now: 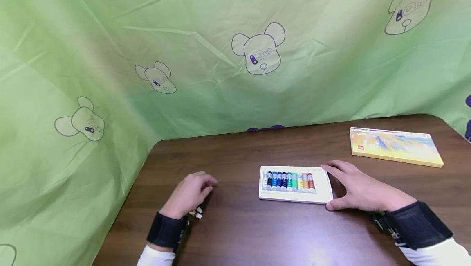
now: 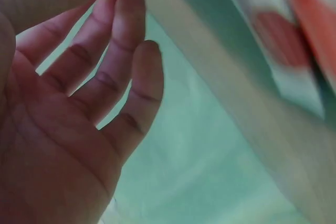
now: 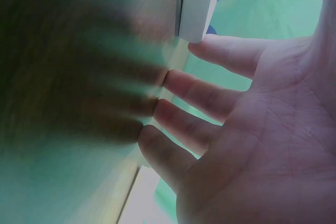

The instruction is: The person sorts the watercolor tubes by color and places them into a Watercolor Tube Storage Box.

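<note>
A white tray of paint tubes (image 1: 289, 182), its row running from white and blues through greens to red, lies flat on the brown table. My right hand (image 1: 358, 190) spans the tray's right end, index fingertip at the far corner and thumb at the near one. In the right wrist view the index fingertip meets the tray's corner (image 3: 199, 9), while the other fingertips touch the tabletop. My left hand (image 1: 189, 192) is left of the tray, fingers loosely bent and holding nothing. Beside its wrist lie small white-capped tubes (image 1: 196, 213), partly hidden by the hand and wristband.
A flat yellow box (image 1: 395, 146) with a painted picture lies at the back right of the table (image 1: 228, 151). A green cloth (image 1: 206, 53) with bear-head drawings hangs behind the table and along its left side.
</note>
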{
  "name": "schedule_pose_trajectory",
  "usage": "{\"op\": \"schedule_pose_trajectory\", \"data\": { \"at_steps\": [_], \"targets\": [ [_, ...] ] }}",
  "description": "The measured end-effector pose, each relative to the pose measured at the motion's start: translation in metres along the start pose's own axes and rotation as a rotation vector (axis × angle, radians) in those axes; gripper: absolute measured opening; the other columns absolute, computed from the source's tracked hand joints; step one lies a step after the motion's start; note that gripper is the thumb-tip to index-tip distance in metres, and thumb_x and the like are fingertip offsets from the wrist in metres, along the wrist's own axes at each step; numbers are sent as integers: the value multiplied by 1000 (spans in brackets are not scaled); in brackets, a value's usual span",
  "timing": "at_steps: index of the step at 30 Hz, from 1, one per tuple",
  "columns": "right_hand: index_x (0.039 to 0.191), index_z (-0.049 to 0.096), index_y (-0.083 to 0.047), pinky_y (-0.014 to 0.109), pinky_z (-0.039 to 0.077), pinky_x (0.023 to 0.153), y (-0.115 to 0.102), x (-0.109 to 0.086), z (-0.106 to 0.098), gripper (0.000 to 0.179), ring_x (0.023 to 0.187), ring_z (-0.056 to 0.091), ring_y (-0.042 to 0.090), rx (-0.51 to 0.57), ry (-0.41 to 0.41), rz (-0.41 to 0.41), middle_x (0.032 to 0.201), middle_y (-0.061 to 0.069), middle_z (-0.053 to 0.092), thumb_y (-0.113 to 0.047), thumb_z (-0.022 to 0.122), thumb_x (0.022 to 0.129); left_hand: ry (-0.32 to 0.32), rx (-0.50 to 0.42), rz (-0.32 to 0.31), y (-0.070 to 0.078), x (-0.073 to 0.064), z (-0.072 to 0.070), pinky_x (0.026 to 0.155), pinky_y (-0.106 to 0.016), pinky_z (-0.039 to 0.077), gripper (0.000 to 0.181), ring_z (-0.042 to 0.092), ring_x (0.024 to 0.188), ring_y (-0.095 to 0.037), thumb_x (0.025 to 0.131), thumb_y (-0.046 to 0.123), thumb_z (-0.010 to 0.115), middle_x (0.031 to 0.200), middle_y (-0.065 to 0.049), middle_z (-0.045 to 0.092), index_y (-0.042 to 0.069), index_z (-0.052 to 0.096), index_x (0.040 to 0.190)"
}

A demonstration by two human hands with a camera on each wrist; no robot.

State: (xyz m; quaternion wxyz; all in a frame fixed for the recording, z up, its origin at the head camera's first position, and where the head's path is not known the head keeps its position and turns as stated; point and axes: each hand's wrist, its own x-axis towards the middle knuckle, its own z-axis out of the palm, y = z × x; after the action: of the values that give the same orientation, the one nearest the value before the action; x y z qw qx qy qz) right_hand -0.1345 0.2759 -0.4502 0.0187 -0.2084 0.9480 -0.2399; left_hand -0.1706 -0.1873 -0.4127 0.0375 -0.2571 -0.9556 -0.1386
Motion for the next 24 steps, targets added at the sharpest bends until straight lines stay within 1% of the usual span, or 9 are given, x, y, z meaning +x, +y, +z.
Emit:
{"op": "schedule_pose_trajectory", "data": {
  "at_steps": [2, 4, 6, 9, 13, 16, 19, 24],
  "targets": [
    [151, 49, 2, 66, 46, 104, 1, 1, -1, 107, 135, 47, 51, -4, 3, 2, 150, 31, 47, -51, 93, 69, -14, -5, -35, -10, -6, -8, 83, -33, 59, 18, 73, 93, -13, 91, 2, 76, 101, 3, 78, 14, 80, 104],
    [151, 49, 2, 66, 46, 104, 1, 1, -1, 106, 135, 47, 51, -5, 1, 3, 150, 31, 47, -51, 93, 69, -38, -15, -54, -18, -11, -15, 80, -31, 58, 19, 71, 90, -10, 91, 0, 75, 99, 3, 77, 14, 80, 102],
    [151, 50, 2, 66, 46, 103, 1, 0, 0, 106, 135, 47, 51, -2, -2, 2, 150, 31, 47, -51, 93, 70, -61, -33, -56, -24, -16, -22, 78, -29, 56, 19, 68, 87, -8, 90, -1, 75, 96, 2, 77, 13, 80, 101],
    [151, 50, 2, 66, 46, 103, 0, 0, 1, 105, 135, 47, 51, 3, -8, -2, 150, 31, 47, -52, 92, 70, -95, -57, -50, -31, -24, -28, 74, -26, 54, 18, 63, 82, -4, 88, -2, 76, 90, 3, 74, 13, 79, 98],
    [151, 49, 1, 65, 46, 103, -1, 1, 3, 106, 135, 47, 50, -1, -12, -7, 150, 30, 47, -52, 92, 70, -178, -127, -71, -38, -36, -30, 70, -22, 51, 17, 58, 78, 2, 88, -1, 76, 87, 7, 70, 13, 78, 96],
    [152, 49, 1, 65, 46, 104, -2, 1, 3, 106, 136, 47, 49, -6, -19, -5, 151, 30, 46, -53, 92, 70, -231, -175, -93, -41, -43, -28, 70, -21, 51, 16, 58, 78, 4, 88, -1, 76, 89, 7, 71, 13, 78, 97],
    [151, 49, 1, 65, 46, 104, -2, 0, 3, 106, 136, 46, 49, -7, -17, -3, 151, 29, 46, -53, 92, 70, -239, -185, -86, -43, -44, -27, 70, -21, 51, 17, 60, 79, 4, 87, -1, 77, 89, 7, 72, 14, 78, 96],
    [151, 49, 1, 65, 46, 103, -1, -2, 3, 106, 135, 47, 49, -5, 1, -9, 151, 29, 47, -51, 92, 70, -226, -169, -74, -42, -41, -28, 70, -20, 50, 18, 61, 79, 3, 86, 0, 78, 88, 9, 72, 16, 79, 93]
  ]
}}
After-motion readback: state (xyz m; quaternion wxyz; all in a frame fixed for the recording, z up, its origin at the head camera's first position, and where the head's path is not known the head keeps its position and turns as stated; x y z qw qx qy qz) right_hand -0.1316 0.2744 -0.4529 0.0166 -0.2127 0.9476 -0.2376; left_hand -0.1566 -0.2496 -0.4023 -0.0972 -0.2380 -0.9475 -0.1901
